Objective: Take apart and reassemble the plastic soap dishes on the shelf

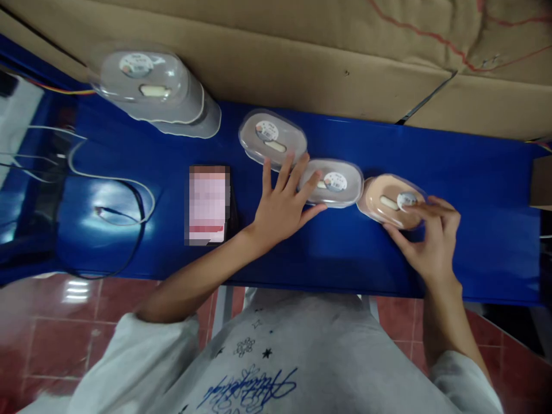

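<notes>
L hand splayed on middle box, no grip (prob. steadying); R hand pinches peach box twd desk R edge.

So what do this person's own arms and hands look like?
Both the left hand and right hand are bare, with no gloves or watch visible. Pale, loose sleeves end near the elbows, matching a shirt with blue lettering and dark star shapes.
</notes>
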A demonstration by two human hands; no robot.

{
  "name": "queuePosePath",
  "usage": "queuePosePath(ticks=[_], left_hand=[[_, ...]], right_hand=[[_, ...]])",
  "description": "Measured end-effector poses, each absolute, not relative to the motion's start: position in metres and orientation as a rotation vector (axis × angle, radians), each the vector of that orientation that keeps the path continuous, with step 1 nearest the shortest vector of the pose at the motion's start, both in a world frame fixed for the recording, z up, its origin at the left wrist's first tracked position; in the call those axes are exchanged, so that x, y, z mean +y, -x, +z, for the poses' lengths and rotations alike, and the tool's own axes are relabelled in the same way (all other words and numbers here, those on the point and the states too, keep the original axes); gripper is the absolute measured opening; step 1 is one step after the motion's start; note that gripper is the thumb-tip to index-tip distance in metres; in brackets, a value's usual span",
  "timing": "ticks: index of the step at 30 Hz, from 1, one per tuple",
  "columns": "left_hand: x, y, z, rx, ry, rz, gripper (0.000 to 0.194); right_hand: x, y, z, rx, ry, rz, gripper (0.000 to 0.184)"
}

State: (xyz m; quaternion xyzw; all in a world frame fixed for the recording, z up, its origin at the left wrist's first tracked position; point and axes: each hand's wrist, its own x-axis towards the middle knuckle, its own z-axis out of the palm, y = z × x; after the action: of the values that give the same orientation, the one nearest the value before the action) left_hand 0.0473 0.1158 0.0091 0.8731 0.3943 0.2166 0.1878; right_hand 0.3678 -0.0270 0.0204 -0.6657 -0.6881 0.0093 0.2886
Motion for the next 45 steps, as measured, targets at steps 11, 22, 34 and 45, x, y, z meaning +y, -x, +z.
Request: queuePosePath(ticks=[11,22,34,45], left_hand=[[0.091,-0.036,0.023,0.557,-2.290,0.727,0.122],[0.076,0.011,-0.018,0.803,-2.223,0.809,0.105],[0.065,0.018,-0.017,0.841,-2.224,0.700,0.107],[0.057,0.020,-0.009,0.669,-2.360,0.700,0.116]], right_hand=[[-0.014,-0.297,0.015,-2.159,1.411,0.352,0.057],[0.027,-0.275,0.004,-2.283,1.191,0.321,0.069],[0.028,-0.284,0.009,-2.028,1.111,0.417,0.064],[0.026,-0.290,0.006,-1.855,1.284,0.556,0.047]])
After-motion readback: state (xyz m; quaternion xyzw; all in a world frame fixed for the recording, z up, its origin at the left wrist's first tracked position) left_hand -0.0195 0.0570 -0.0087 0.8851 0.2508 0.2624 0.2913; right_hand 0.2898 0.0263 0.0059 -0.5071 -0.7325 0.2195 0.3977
